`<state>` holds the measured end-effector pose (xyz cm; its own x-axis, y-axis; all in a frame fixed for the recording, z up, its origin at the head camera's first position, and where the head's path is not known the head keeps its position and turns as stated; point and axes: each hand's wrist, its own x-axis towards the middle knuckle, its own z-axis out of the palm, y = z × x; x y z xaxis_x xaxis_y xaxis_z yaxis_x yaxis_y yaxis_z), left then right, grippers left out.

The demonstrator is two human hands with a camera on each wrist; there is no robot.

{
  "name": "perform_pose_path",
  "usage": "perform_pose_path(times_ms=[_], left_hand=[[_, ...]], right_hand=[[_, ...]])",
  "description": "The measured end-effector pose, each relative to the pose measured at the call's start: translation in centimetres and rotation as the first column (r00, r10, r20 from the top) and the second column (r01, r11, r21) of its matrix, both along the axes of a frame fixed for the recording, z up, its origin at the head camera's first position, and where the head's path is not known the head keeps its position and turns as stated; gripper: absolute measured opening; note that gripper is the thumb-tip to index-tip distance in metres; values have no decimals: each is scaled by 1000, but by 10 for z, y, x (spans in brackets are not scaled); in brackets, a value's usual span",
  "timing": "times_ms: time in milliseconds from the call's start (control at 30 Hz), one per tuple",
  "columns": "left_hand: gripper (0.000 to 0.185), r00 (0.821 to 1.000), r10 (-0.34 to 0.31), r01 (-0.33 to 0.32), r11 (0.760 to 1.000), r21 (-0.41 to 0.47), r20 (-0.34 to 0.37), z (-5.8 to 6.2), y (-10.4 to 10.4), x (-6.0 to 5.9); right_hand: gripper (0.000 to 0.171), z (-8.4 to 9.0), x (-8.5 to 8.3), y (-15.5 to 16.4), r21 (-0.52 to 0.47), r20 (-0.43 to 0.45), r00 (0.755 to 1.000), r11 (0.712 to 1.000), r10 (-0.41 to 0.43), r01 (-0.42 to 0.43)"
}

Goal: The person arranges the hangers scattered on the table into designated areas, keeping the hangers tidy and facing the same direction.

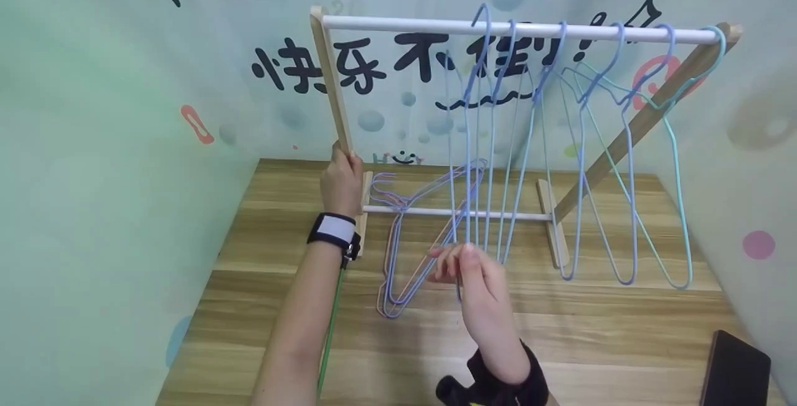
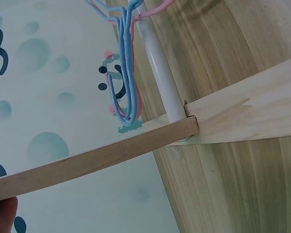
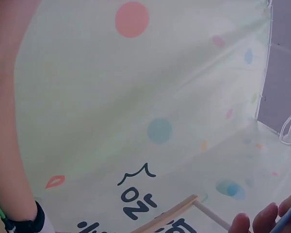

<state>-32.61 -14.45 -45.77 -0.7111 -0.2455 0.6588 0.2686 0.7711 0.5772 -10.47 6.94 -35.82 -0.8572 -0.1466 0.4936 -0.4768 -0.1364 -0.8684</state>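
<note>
A small wooden rack stands on the table, with a white top rod (image 1: 405,23) that carries several blue and teal wire hangers (image 1: 622,163). My left hand (image 1: 341,180) grips the rack's left upright (image 1: 330,82) low down. The left wrist view shows that upright (image 2: 97,160), the white lower rod (image 2: 160,73) and one fingertip (image 2: 2,213). My right hand (image 1: 457,266) pinches the bottom of a blue hanger (image 1: 471,76) whose hook is over the top rod. A blue wire (image 3: 288,216) lies against its fingertips (image 3: 266,221) in the right wrist view.
A loose bundle of blue and pink hangers (image 1: 398,250) lies on the wooden table (image 1: 622,331), hooks (image 2: 126,73) by the lower rod. A black object (image 1: 735,368) sits at the near right corner. Pale green printed walls (image 1: 124,144) close in on three sides.
</note>
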Motion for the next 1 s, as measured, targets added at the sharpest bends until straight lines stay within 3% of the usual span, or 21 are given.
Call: perform_pose_path(times_ms=[200,567,1000], left_hand=[[27,1000,4,-4,1000,-1,-21,-1,0,0],[26,1000,9,-9,1000,-6,-10,-1,1,2],[26,1000,-1,1,1000,-3,-26,-2,0,1]], right_hand=[[42,3,-8,-2,10,81,996,1000,-28,27],[42,7,-16,-6,31,136,990,999,-37,33],[40,3,-19,-10,166,113,991,985,-70,50]])
